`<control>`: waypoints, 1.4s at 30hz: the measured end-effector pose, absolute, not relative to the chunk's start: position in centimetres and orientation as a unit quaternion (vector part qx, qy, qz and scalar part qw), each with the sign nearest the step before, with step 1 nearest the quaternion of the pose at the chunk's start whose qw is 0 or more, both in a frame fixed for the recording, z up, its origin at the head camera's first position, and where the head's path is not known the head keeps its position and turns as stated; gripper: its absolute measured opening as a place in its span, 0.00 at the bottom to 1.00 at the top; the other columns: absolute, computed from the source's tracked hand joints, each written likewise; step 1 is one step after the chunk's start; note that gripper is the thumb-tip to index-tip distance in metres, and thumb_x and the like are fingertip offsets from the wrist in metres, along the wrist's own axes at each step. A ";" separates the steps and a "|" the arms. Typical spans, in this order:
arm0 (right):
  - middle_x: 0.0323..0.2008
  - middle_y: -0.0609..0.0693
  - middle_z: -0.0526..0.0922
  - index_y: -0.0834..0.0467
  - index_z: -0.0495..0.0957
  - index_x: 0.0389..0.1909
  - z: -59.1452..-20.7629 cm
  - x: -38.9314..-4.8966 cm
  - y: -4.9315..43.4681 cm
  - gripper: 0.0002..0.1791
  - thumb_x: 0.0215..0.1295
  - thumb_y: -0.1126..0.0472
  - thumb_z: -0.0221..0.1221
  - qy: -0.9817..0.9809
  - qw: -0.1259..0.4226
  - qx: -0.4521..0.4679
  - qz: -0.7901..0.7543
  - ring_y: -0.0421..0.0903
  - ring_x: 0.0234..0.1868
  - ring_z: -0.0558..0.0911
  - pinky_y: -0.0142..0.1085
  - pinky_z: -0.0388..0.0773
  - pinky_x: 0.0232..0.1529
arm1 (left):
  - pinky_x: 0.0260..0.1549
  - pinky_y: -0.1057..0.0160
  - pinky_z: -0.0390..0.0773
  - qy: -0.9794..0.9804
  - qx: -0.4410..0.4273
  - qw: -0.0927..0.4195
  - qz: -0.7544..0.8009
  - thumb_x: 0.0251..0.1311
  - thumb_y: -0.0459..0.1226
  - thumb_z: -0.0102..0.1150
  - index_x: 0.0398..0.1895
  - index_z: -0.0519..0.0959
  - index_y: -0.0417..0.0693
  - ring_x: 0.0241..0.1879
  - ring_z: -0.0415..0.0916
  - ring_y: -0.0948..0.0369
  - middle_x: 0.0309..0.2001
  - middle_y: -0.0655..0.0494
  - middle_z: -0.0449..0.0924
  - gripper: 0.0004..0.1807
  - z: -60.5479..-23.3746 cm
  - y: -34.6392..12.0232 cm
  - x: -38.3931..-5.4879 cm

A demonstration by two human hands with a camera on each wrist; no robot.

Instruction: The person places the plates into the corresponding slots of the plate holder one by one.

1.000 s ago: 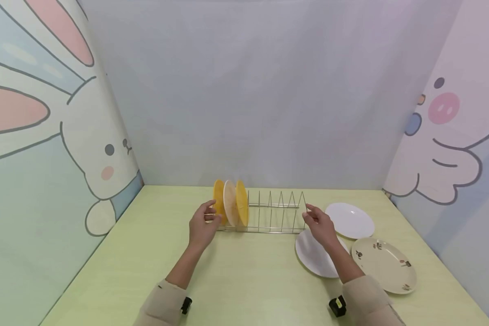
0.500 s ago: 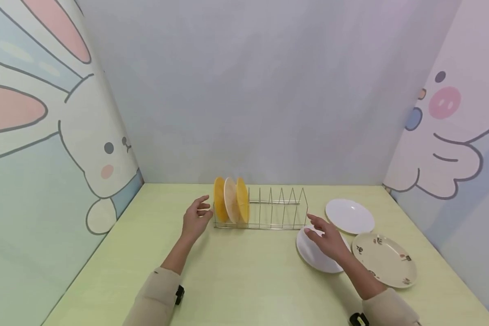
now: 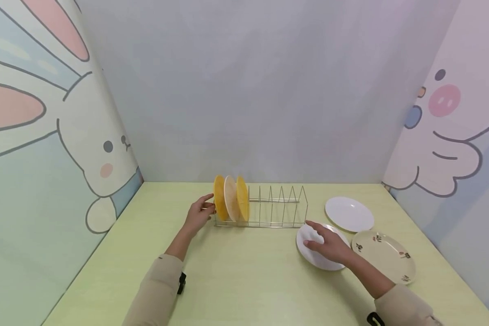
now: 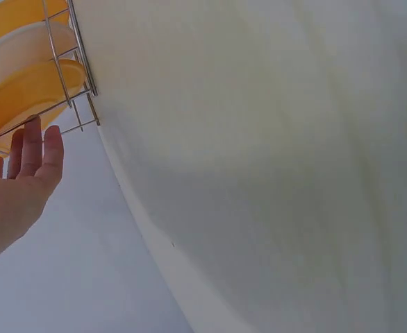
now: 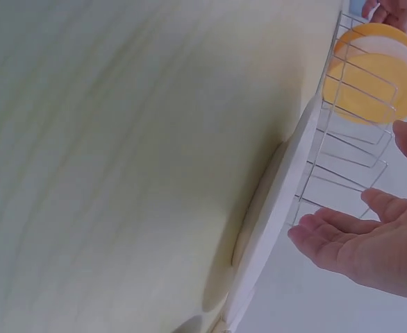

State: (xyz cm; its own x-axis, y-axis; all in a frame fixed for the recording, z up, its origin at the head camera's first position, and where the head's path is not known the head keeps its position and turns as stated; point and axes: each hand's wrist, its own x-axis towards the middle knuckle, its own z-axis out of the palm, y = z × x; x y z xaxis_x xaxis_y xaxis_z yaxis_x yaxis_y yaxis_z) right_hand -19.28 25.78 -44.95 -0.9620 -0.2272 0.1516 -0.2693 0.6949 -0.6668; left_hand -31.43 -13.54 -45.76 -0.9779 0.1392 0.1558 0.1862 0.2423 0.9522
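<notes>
A metal wire dish rack (image 3: 270, 224) stands at the back, with two yellow plates (image 3: 242, 199) and a pale cream plate (image 3: 230, 199) upright at its left end. My left hand (image 3: 197, 216) is at that end; in the left wrist view its fingertips (image 4: 32, 125) meet the end wire beside the nearest yellow plate (image 4: 30, 94). My right hand (image 3: 330, 244) hovers over a white plate (image 3: 319, 262) by the rack's front right corner, thumb and fingers spread, nothing between them. From the right wrist, the white plate (image 5: 276, 208) shows edge-on below the fingers (image 5: 328, 239).
Behind the right hand lies another white plate (image 3: 349, 214). An oval cream plate (image 3: 387, 258) with small printed motifs is at the right, partly behind my right forearm. A grey curtain (image 3: 244, 90) rises along the pale table's (image 3: 244, 280) back edge, between cartoon-printed side panels.
My right hand has moved from the rack's right end down over the nearer white plate, its fingers spreading. The left hand drew back slightly from the rack, then came to its left end again.
</notes>
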 end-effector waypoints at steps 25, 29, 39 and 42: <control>0.52 0.65 0.71 0.61 0.74 0.54 -47.4 -19.5 25.2 0.39 0.37 0.53 0.73 -0.970 0.003 0.105 0.218 0.67 0.51 0.67 0.63 0.66 0.40 | 0.42 0.45 0.74 -0.758 -0.080 -0.068 -0.644 0.67 0.40 0.47 0.67 0.62 0.50 0.38 0.78 0.52 0.40 0.44 0.78 0.25 -45.2 -14.3 -32.7; 0.52 0.64 0.69 0.58 0.76 0.52 -47.4 -19.4 25.1 0.37 0.36 0.53 0.73 -0.974 -0.001 0.092 0.209 0.65 0.52 0.66 0.61 0.65 0.38 | 0.42 0.44 0.74 -0.757 -0.071 -0.077 -0.645 0.66 0.40 0.47 0.67 0.63 0.54 0.38 0.78 0.52 0.39 0.45 0.79 0.26 -45.4 -14.4 -32.8; 0.51 0.64 0.71 0.58 0.79 0.49 -47.3 -19.1 25.2 0.32 0.37 0.56 0.71 -0.971 -0.010 0.104 0.213 0.65 0.49 0.67 0.58 0.67 0.37 | 0.38 0.51 0.76 -0.757 -0.065 -0.099 -0.642 0.66 0.40 0.47 0.67 0.62 0.55 0.41 0.77 0.48 0.39 0.45 0.78 0.26 -45.4 -14.5 -32.9; 0.48 0.63 0.75 0.60 0.80 0.46 -46.7 -18.9 25.2 0.27 0.38 0.60 0.68 -0.963 -0.001 0.136 0.231 0.65 0.48 0.71 0.56 0.69 0.40 | 0.39 0.49 0.76 -0.758 -0.067 -0.104 -0.641 0.66 0.40 0.47 0.68 0.60 0.54 0.42 0.76 0.46 0.39 0.45 0.78 0.27 -45.3 -14.5 -32.9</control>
State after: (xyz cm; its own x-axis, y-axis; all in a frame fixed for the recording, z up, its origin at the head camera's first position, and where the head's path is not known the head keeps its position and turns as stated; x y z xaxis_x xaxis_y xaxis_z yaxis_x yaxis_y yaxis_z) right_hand -18.90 25.21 -46.71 -0.9630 -0.2628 0.0604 -0.2617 0.8565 -0.4448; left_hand -32.92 -14.47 -45.29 -0.9694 0.2345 -0.0721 -0.0321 0.1702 0.9849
